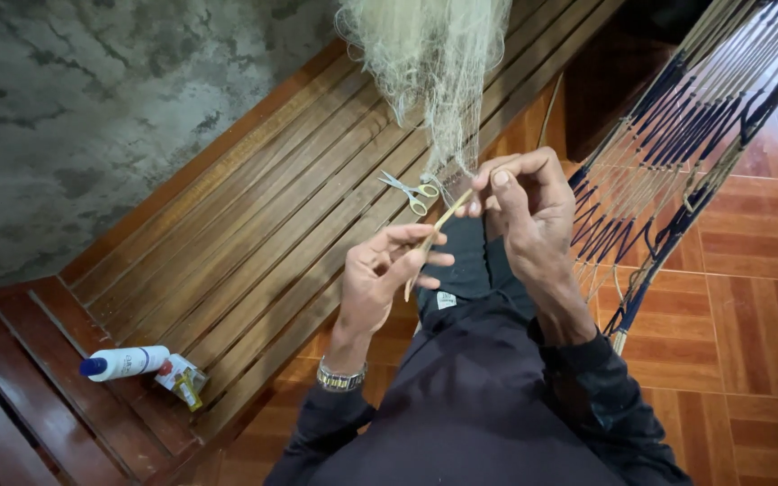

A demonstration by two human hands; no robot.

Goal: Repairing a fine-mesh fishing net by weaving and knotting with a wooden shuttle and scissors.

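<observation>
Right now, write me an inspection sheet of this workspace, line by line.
Surface: slatted wooden bench, brown, running along a grey concrete wall.
Job's things: pale fishing net hanging down to the hands; thin wooden netting needle held between both hands.
Clutter: small scissors on the bench; white bottle with blue cap lying on its side; small packet beside it.
Grippers: left hand pinches the needle's lower part, watch on wrist; right hand pinches its upper end at the net.
Cables: nothing seen.
Surroundings: woven cord hammock to the right; reddish tiled floor.
</observation>
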